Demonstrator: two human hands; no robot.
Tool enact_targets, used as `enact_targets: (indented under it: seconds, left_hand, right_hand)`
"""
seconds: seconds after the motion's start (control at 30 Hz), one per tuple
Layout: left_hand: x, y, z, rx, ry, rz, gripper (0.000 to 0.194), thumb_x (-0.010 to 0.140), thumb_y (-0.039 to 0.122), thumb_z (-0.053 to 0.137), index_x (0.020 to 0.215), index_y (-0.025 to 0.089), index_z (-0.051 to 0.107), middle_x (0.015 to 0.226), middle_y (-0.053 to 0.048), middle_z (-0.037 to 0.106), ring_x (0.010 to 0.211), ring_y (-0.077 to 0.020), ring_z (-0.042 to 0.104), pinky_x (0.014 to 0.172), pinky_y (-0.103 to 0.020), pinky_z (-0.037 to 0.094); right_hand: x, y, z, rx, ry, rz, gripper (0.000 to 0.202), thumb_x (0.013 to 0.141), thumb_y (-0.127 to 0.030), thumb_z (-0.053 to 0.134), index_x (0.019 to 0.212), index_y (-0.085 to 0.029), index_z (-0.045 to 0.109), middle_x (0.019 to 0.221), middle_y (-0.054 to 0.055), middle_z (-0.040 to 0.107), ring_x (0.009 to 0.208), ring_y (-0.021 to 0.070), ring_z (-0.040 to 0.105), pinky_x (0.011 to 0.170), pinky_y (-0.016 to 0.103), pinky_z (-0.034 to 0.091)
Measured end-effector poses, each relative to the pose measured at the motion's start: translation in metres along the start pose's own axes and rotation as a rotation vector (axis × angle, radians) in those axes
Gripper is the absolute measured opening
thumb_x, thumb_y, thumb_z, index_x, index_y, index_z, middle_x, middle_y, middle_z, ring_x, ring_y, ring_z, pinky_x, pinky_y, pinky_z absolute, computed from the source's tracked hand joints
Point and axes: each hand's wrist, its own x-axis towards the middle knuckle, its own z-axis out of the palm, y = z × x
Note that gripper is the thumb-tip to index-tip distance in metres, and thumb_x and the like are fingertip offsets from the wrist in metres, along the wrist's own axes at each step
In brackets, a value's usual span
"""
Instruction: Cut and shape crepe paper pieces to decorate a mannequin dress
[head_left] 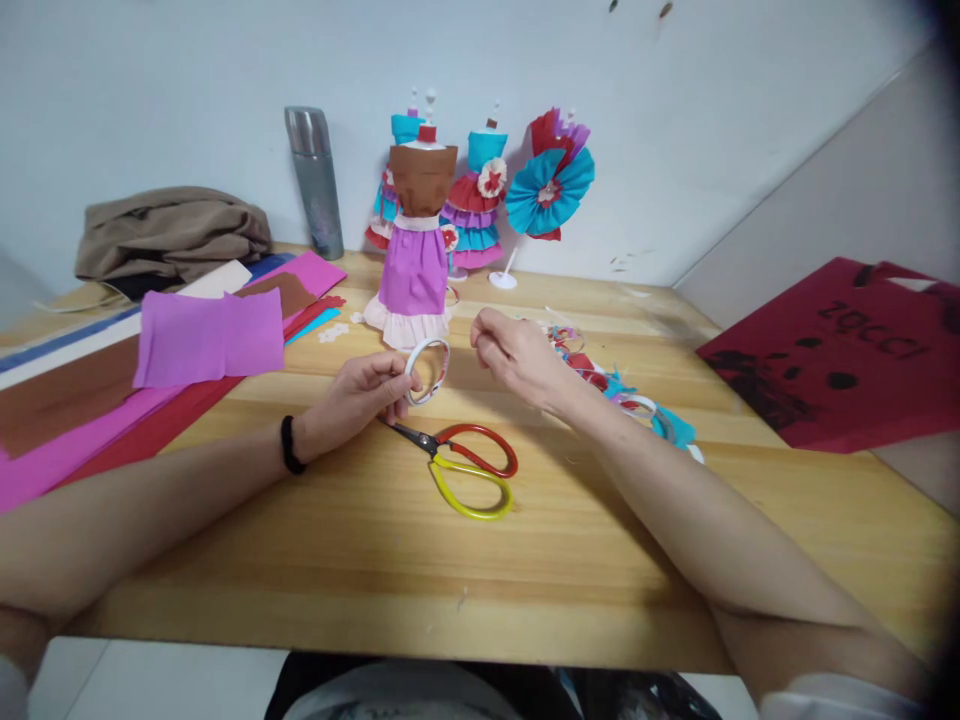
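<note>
My left hand (364, 392), with a black band on the wrist, pinches a narrow white roll of tape (444, 364) on edge above the table. To its right, my right hand (514, 355) is raised with fingers curled together; anything between the fingertips is too small to make out. The two hands are apart. Below them lie scissors (429, 443) with one red and one yellow handle, the blade tips partly hidden by my left hand. Just behind the tape stands a dress form (414, 265) in a brown top and purple skirt with a pale pink ruffle.
Coloured crepe sheets (210, 340) spread at the left by a folded brown cloth (172, 235) and a flask (315, 185). More dressed forms (480, 195) stand at the wall. Scraps (592, 370) lie behind my right forearm, and a red bag (840, 360) is at the right.
</note>
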Motion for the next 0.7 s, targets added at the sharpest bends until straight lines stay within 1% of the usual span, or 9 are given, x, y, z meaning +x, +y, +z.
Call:
enact_targets:
  seconds: [0.07,0.2,0.33,0.5,0.57,0.6,0.63,0.7]
  left_hand:
    - [0.000,0.001,0.001,-0.001,-0.003,-0.003,0.043,0.082,0.056,0.070,0.082,0.014,0.063,0.060,0.001,0.061,0.051,-0.0072,0.055,0.050,-0.017,0.046]
    - [-0.001,0.000,0.001,-0.007,0.006,0.002,0.042,0.082,0.056,0.071,0.082,0.014,0.063,0.060,0.001,0.062,0.051,-0.0071,0.055,0.050,-0.017,0.046]
    - [-0.001,-0.001,0.000,-0.020,0.001,0.011,0.041,0.083,0.054,0.071,0.082,0.014,0.063,0.061,0.001,0.063,0.051,-0.0071,0.056,0.050,-0.017,0.047]
    - [0.000,-0.002,-0.001,-0.031,-0.011,0.032,0.039,0.084,0.052,0.070,0.084,0.014,0.065,0.063,-0.001,0.065,0.051,-0.0079,0.058,0.051,-0.018,0.048]
    - [0.000,-0.003,-0.001,-0.032,-0.014,0.038,0.037,0.085,0.050,0.070,0.085,0.013,0.065,0.063,0.000,0.065,0.052,-0.0078,0.058,0.051,-0.018,0.048]
    - [0.000,-0.003,-0.001,-0.030,-0.014,0.039,0.036,0.085,0.050,0.069,0.085,0.013,0.065,0.064,0.000,0.065,0.052,-0.0078,0.058,0.052,-0.018,0.048]
    - [0.000,-0.004,-0.001,-0.027,-0.013,0.039,0.036,0.086,0.049,0.069,0.085,0.013,0.065,0.064,0.000,0.065,0.052,-0.0077,0.058,0.052,-0.018,0.048]
    - [0.000,-0.004,-0.001,-0.017,-0.012,0.039,0.035,0.086,0.048,0.068,0.086,0.013,0.064,0.064,0.000,0.066,0.053,-0.0076,0.058,0.053,-0.018,0.048]
  right_hand:
    - [0.000,0.001,-0.002,-0.029,-0.010,0.010,0.017,0.083,-0.013,0.040,0.073,-0.022,0.051,0.060,0.002,0.055,0.057,0.0181,0.049,0.062,0.030,0.033]
    - [0.001,0.007,-0.003,-0.099,-0.033,0.026,0.025,0.085,-0.015,0.038,0.063,-0.023,0.043,0.056,0.002,0.050,0.056,0.0182,0.045,0.062,0.031,0.030]
    - [0.004,0.014,0.000,-0.175,-0.004,0.054,0.028,0.089,-0.016,0.037,0.063,-0.024,0.039,0.057,0.002,0.048,0.054,0.0171,0.042,0.060,0.031,0.027]
    - [0.006,0.021,0.003,-0.210,0.046,0.073,0.033,0.093,-0.021,0.039,0.060,-0.024,0.039,0.053,0.001,0.044,0.051,0.0154,0.035,0.057,0.032,0.022]
    - [0.007,0.022,0.002,-0.164,0.056,0.104,0.037,0.094,-0.027,0.042,0.057,-0.024,0.040,0.050,0.000,0.044,0.049,0.0144,0.036,0.056,0.031,0.023]
    - [0.007,0.022,0.001,-0.105,0.048,0.123,0.039,0.094,-0.031,0.044,0.056,-0.023,0.042,0.049,0.000,0.046,0.049,0.0141,0.038,0.055,0.031,0.024]
    - [0.007,0.022,0.000,-0.018,0.031,0.139,0.039,0.093,-0.034,0.046,0.055,-0.023,0.045,0.049,0.000,0.048,0.049,0.0138,0.041,0.055,0.030,0.027]
    - [0.007,0.021,-0.003,0.228,-0.037,0.158,0.035,0.090,-0.040,0.053,0.060,-0.021,0.053,0.052,0.000,0.054,0.049,0.0135,0.046,0.053,0.029,0.030]
